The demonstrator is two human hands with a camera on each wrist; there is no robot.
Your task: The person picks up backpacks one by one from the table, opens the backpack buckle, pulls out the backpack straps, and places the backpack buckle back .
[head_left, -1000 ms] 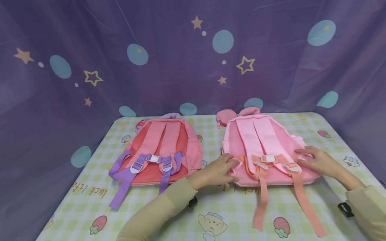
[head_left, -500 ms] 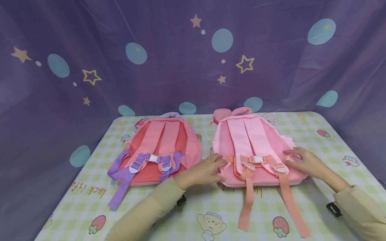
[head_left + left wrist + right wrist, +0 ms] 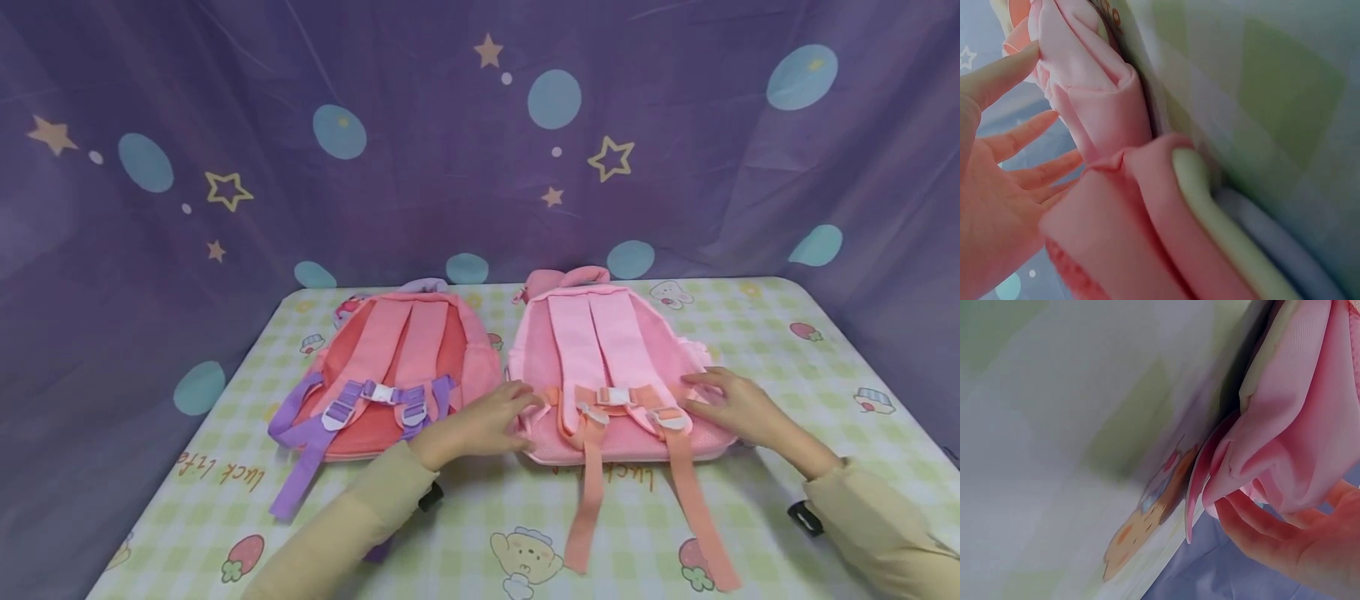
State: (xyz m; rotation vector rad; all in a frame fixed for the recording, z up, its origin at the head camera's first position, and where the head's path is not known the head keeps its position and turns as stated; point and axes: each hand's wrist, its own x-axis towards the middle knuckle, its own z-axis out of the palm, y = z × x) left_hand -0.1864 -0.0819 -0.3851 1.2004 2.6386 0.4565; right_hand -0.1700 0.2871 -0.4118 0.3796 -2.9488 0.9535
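Observation:
A light pink backpack (image 3: pixel 651 333) lies front side down right of centre in the head view, its shoulder straps up and two orange strap ends trailing toward the near edge. My left hand (image 3: pixel 480 425) is at its left side, thumb and fingers extended against the pink fabric (image 3: pixel 1104 112) in the left wrist view. On the opposite side, my right hand (image 3: pixel 742 408) touches the lower right side, fingertips at a fold of the fabric (image 3: pixel 1310 425) in the right wrist view. The bag's front is hidden underneath.
A coral backpack (image 3: pixel 480 367) with purple straps (image 3: pixel 300 479) lies close on the left, partly behind my left forearm. A small pink pouch (image 3: pixel 542 282) is beside the light pink bag's top handle (image 3: pixel 587 275). A checked tablecloth (image 3: pixel 795 383) covers the table; a purple curtain (image 3: pixel 420 208) hangs behind.
The light pink backpack has slid left toward the coral one, with both my hands moving along at its sides. The coral backpack has stayed in place.

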